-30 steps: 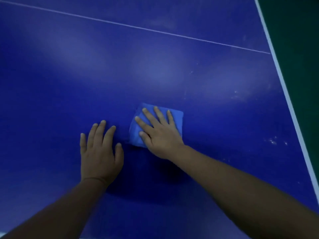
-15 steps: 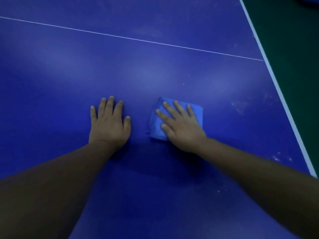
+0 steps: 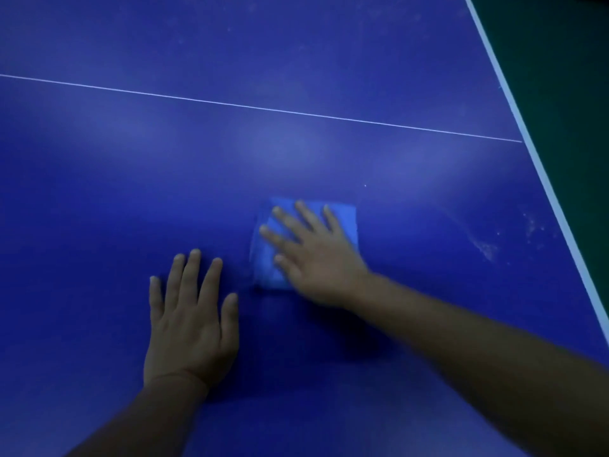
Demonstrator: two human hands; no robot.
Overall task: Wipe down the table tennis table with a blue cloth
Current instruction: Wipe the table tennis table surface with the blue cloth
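On the blue table tennis table (image 3: pixel 99 192), near its right side, a folded blue cloth (image 3: pixel 342 219) lies flat. The right hand (image 3: pixel 316 258) is on top of it, with its fingers (image 3: pixel 309 216) straight and spread out, pressing the cloth down. It does not pinch or grab the cloth. The cloth pokes out past the fingertips and on both sides of the hand. The hand looks a bit smeared in the picture, so I think it is sliding.

The left hand (image 3: pixel 191 315) lies flat on the bare table, just beside the cloth but not touching it. Its fingers are straight too, and it holds nothing. It looks like it is there to lean on.

The thing that matters next is where the dirt is. Pale smudges (image 3: pixel 484 249) sit to the right of the cloth, between it and the white edge line (image 3: pixel 540 166). So the cloth is right under the right hand, and the dirty spot is off to that same side. I think the right hand should push the cloth that way. The left hand is farther from the smudges.

A thin white line (image 3: pixel 263 108) crosses the table farther away.
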